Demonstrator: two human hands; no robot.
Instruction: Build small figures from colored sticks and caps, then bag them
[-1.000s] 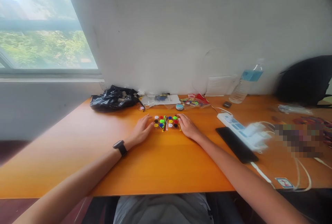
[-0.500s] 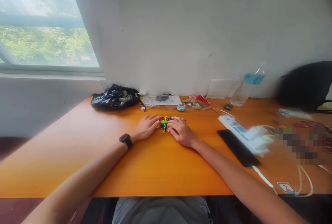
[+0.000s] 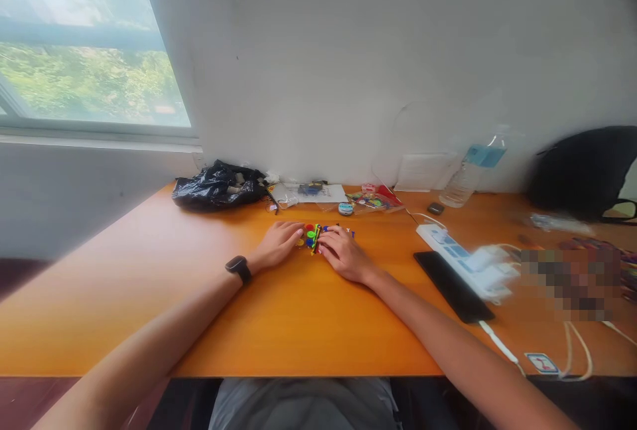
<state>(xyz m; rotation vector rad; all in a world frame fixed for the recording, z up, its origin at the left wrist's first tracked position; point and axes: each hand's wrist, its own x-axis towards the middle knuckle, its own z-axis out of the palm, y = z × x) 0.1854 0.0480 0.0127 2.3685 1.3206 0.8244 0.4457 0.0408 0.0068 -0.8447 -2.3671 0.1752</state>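
Small round coloured pieces, red (image 3: 309,227), green (image 3: 311,235), blue (image 3: 309,243) and yellow (image 3: 300,242), lie on the table between my hands. My left hand (image 3: 279,243), with a black watch on the wrist, rests palm down just left of them, fingers stretched out and fingertips beside the discs. To their right stand narrow green, yellow and black strip-like pieces (image 3: 317,239), upright or tilted, I cannot tell which. My right hand (image 3: 342,254) lies palm down against those strips, fingers loosely apart. Its fingers partly cover small blue pieces (image 3: 326,228), and what is under the palm is hidden.
A black plastic bag (image 3: 219,186), a paper sheet (image 3: 331,192), a round tin (image 3: 345,208) and a bag of coloured pieces (image 3: 373,200) line the back. At right are a power strip (image 3: 448,247), a phone (image 3: 452,286), a bottle (image 3: 470,174) and a dark backpack (image 3: 582,168).
My left hand has drawn slightly left, uncovering more of the yellow and red discs. My right hand has shifted slightly, and small pieces beyond it show more. The view has moved a little.
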